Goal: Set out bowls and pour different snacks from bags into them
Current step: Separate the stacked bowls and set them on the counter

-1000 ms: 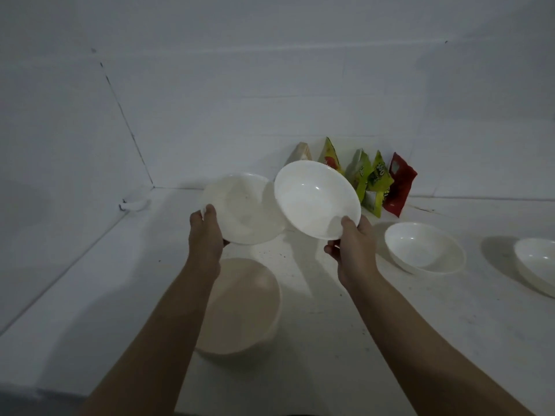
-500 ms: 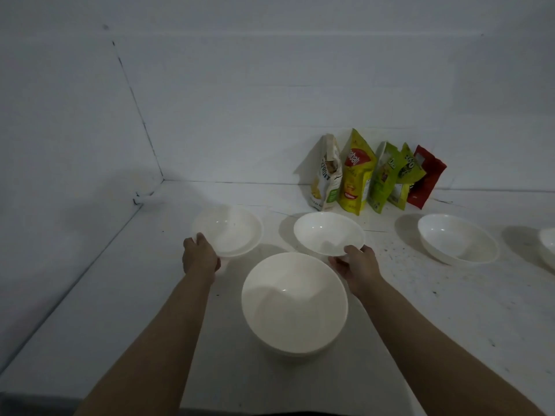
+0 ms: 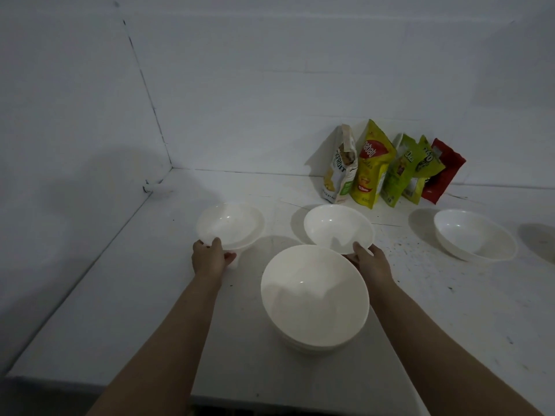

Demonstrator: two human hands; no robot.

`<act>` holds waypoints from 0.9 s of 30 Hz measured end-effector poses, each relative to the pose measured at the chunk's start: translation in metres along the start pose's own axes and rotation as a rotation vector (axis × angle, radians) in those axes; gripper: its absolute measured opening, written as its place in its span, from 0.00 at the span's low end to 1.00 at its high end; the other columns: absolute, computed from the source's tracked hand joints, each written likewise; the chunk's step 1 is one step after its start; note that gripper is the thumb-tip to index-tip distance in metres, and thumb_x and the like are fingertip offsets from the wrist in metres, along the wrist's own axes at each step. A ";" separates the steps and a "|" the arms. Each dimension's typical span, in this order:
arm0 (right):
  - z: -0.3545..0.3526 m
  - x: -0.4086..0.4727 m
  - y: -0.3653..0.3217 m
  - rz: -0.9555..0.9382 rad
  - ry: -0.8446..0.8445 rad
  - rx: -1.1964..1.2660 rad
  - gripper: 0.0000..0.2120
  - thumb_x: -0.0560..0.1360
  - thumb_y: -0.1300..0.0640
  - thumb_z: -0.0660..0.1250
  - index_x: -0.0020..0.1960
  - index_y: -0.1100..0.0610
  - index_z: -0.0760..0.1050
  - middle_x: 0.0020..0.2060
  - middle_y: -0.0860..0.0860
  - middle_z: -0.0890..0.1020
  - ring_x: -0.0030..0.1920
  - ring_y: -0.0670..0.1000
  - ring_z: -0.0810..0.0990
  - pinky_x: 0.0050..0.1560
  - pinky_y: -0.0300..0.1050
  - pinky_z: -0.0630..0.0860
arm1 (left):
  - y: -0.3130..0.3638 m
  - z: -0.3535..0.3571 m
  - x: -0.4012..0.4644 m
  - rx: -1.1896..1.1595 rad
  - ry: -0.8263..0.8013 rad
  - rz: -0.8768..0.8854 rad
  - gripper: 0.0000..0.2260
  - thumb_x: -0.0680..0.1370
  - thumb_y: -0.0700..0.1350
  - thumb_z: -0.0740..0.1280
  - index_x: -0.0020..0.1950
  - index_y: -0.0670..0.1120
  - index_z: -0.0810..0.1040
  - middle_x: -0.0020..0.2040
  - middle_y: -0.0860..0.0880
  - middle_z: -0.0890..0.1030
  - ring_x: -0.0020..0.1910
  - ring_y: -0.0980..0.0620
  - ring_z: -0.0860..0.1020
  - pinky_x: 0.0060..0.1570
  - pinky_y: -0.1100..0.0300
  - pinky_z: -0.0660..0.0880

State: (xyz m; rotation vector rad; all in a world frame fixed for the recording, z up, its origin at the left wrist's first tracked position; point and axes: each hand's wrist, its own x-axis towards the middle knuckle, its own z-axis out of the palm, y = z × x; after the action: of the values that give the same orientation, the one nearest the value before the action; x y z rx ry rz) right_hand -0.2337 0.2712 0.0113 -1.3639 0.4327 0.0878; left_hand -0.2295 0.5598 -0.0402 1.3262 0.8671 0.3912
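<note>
Two bare forearms reach in from the near edge, one on the left and one on the right, both uncovered all the way to where they leave the picture. No sleeve or cuff shows on either. The left hand (image 3: pixel 210 257) and the right hand (image 3: pixel 371 261) are bare too, with nothing worn on the wrists or on the fingers that can be seen. The nails look short and plain, though the dim light makes them hard to judge. The forearms are slim and smooth, narrowing towards the wrists.

Single head view, looking forward-down over counter (image 3: pixel 126 295) toward wall corner, close.
</note>
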 end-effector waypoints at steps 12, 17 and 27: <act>-0.018 -0.037 0.004 -0.016 -0.181 -0.035 0.11 0.78 0.51 0.64 0.54 0.53 0.82 0.52 0.49 0.85 0.52 0.52 0.82 0.54 0.51 0.76 | -0.034 -0.019 -0.118 -0.068 -0.278 0.154 0.06 0.80 0.38 0.59 0.52 0.43 0.75 0.50 0.47 0.79 0.45 0.51 0.79 0.38 0.61 0.76; -0.024 -0.052 0.009 -0.205 -0.205 -0.307 0.13 0.82 0.57 0.60 0.47 0.46 0.82 0.41 0.38 0.82 0.43 0.42 0.78 0.46 0.42 0.74 | -0.024 -0.004 -0.148 0.050 -0.354 0.245 0.10 0.81 0.40 0.58 0.51 0.47 0.79 0.45 0.57 0.83 0.47 0.57 0.80 0.42 0.64 0.75; -0.073 -0.049 0.015 -0.526 0.095 -0.688 0.09 0.79 0.60 0.63 0.47 0.48 0.78 0.50 0.45 0.79 0.48 0.46 0.76 0.47 0.40 0.71 | 0.013 0.027 -0.199 0.229 -0.678 0.387 0.16 0.79 0.46 0.59 0.64 0.55 0.76 0.63 0.59 0.76 0.62 0.63 0.73 0.61 0.64 0.69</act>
State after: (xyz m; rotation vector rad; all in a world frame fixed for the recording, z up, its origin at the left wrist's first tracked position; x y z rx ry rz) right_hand -0.3011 0.2137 0.0040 -2.1264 0.1016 -0.2893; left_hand -0.3342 0.4061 0.0364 1.6988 0.0853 0.1152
